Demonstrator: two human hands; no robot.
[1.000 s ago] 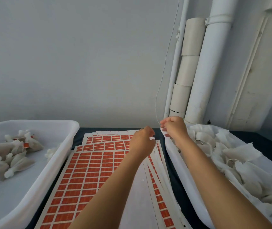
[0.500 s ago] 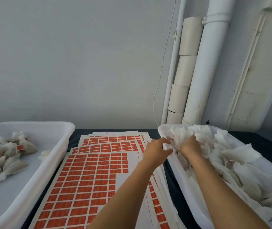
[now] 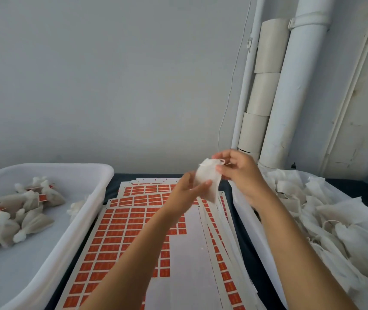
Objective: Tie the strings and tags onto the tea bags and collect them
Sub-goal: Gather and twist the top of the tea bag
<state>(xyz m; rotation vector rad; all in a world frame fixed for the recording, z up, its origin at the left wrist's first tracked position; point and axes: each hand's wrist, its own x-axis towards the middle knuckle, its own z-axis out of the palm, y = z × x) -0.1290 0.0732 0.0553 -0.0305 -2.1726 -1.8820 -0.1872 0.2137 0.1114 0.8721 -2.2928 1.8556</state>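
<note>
A white tea bag (image 3: 207, 180) hangs above the far end of the sticker sheets, held by both hands. My right hand (image 3: 237, 170) pinches its top edge, where a small string loop shows. My left hand (image 3: 188, 190) holds its lower left side between thumb and fingers. Sheets of orange tags (image 3: 134, 231) lie stacked on the dark table between two white tubs. The right tub (image 3: 252, 222) is full of loose untied tea bags (image 3: 326, 211). The left tub (image 3: 84, 218) holds several tied bags with orange tags (image 3: 22, 206).
White pipes (image 3: 290, 90) and stacked beige tube sections (image 3: 261, 92) run up the wall at the back right, with a thin cord hanging beside them. The grey wall stands just behind the table.
Both hands reached into the right tub, then came up and left with one tea bag. The view has tilted and shifted slightly.
</note>
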